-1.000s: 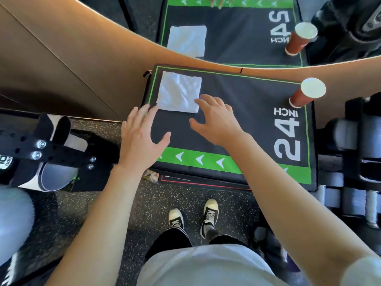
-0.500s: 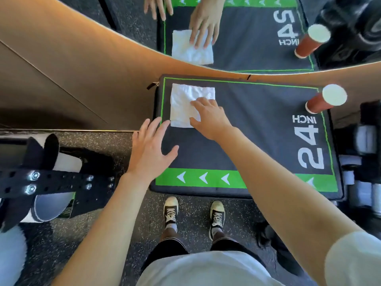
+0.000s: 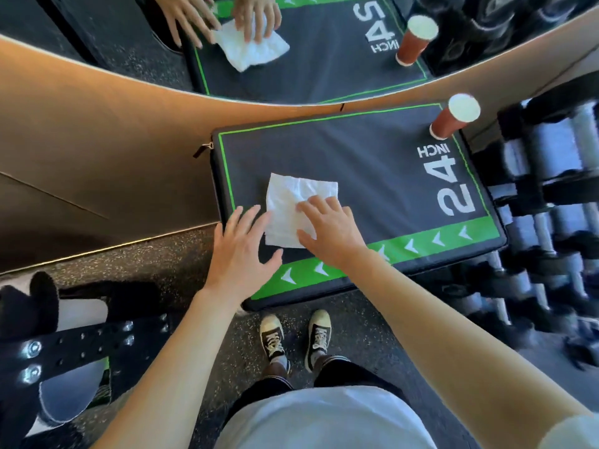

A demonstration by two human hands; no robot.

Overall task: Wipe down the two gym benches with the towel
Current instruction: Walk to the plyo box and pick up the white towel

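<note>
A black padded bench (image 3: pixel 372 163) with a green border and "24 INCH" printed on it stands against the wall in front of me. A white towel (image 3: pixel 291 202) lies flat on its near left part. My right hand (image 3: pixel 330 228) presses down on the towel's right half, fingers spread over the cloth. My left hand (image 3: pixel 241 251) is open with fingers apart over the bench's near left corner, its fingertips at the towel's left edge. No second bench is clearly in view.
A red paper cup (image 3: pixel 453 119) with a white lid stands on the bench's far right corner. A rack of dumbbells (image 3: pixel 551 205) fills the right side. A mirror (image 3: pixel 291 43) runs above the wooden wall panel (image 3: pixel 97 140). Black bolted equipment (image 3: pixel 64 345) sits at lower left.
My right hand reached the towel at the far left corner and slid it toward the near edge. My left hand stayed open beside it. The view shifted left.
</note>
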